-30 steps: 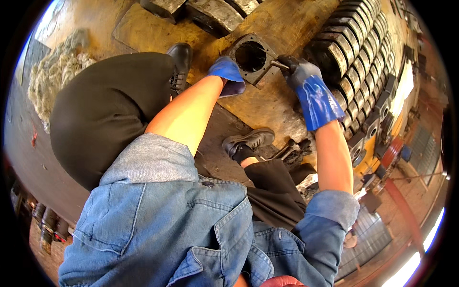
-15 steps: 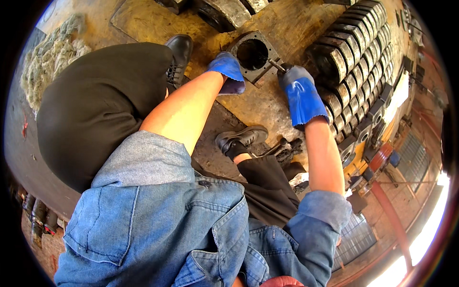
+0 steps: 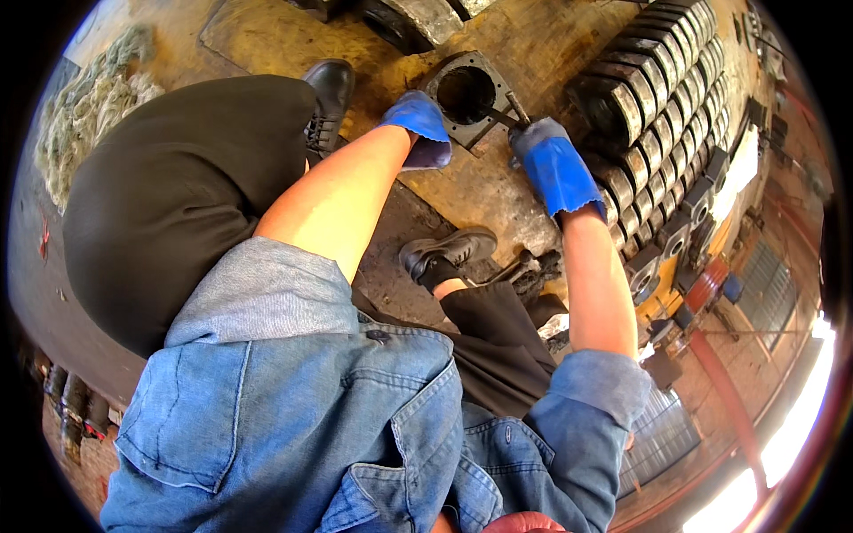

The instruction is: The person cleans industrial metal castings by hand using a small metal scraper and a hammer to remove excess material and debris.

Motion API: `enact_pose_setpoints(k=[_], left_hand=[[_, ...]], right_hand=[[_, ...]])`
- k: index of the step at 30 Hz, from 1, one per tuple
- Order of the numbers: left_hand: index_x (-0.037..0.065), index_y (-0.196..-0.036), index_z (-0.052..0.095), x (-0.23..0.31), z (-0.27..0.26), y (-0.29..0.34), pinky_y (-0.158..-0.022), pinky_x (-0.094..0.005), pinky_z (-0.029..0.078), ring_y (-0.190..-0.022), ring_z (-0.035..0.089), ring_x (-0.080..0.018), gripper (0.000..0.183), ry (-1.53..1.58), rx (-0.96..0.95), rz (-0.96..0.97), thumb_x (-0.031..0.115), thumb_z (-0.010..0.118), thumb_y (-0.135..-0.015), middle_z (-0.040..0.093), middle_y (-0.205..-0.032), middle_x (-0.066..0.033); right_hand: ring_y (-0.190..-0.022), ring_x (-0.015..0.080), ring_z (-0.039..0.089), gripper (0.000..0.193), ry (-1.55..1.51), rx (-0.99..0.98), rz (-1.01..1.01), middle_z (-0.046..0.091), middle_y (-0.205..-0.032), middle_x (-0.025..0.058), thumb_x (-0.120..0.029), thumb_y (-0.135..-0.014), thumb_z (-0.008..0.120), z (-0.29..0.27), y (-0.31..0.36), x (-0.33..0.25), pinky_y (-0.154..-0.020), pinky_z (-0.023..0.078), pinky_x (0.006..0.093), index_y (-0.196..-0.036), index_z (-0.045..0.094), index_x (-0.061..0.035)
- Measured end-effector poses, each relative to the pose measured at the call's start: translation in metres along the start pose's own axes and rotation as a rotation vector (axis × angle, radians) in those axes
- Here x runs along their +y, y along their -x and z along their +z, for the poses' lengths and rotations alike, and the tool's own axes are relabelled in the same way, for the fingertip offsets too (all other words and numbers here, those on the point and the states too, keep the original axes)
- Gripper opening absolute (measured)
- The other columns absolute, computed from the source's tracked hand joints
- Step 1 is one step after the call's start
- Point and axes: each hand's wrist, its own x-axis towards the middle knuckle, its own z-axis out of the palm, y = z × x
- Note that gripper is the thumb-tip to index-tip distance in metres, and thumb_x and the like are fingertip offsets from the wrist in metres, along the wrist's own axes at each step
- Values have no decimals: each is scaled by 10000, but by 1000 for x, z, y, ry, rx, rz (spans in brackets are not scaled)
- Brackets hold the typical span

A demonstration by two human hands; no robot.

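Observation:
A square metal casting (image 3: 487, 69) with a large round bore and small corner holes rests on the yellowish floor. My left hand (image 3: 414, 118), in a blue glove, is at its left side; the cuff hides the fingers, so their grip does not show. To the right of the casting, my right hand (image 3: 544, 147), in a blue glove with a grey front, closes around a slim metal tool (image 3: 518, 107). A dark flat strip (image 3: 503, 117) reaches from beside that hand toward the bore. Whether it belongs to the same tool I cannot tell.
Rows of stacked blocky metal castings (image 3: 622, 115) stand close on the right. More large castings (image 3: 413, 22) lie at the far edge. My black shoes (image 3: 330, 93) flank the work. Dark tools (image 3: 530, 274) lie near my right foot; pale fibre waste (image 3: 93, 115) is heaped at left.
The tool in my right hand has swung from pointing at the bore to pointing away, up and left. The dark strip now shows beside it. My left hand stays by the casting.

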Motion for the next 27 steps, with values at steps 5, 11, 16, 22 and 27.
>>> enact_pose_setpoints(k=[5, 11, 16, 22, 27], left_hand=[[64, -948, 730, -8, 11, -13, -871, -290, 502, -1007, 655, -272, 420, -43, 31, 1, 244, 681, -573, 676, -1050, -169], [97, -953, 736, -17, 21, -9, -823, -323, 519, -976, 667, -266, 319, -108, 34, 35, 259, 635, -697, 689, -1021, -130], [24, -906, 724, 12, -13, 27, -848, -274, 506, -989, 663, -244, 396, 194, 66, -105, 215, 722, -559, 673, -998, -196], [167, -1003, 733, 0, 5, 8, -783, -357, 538, -958, 674, -257, 269, -267, 6, 112, 292, 583, -818, 695, -1055, -55], [88, -1033, 712, -2, 10, 6, -883, -348, 499, -1029, 635, -316, 314, -12, 90, 10, 221, 640, -758, 650, -1116, -179]], right_hand=[[-933, 267, 667, 299, -5, 69, -21, 690, -970, 123, -218, -899, 471, -14, 27, -19, -806, 531, 355, -1017, 682, -41], [-704, 211, 625, 301, -146, -16, 4, 681, -785, 98, -244, -917, 503, 5, 4, -14, -637, 505, 330, -889, 700, -19], [-514, 164, 590, 357, -496, -143, 104, 673, -632, 78, -266, -933, 529, 44, -19, 17, -497, 484, 310, -783, 715, 0], [-438, 137, 506, 348, -1043, -196, 488, 656, -605, 38, -278, -934, 536, 3, 28, -33, -409, 408, 313, -738, 697, -40], [-426, 125, 458, 225, -1269, -218, 497, 668, -669, 82, -206, -921, 521, 4, 38, -38, -389, 373, 302, -894, 658, -29]])
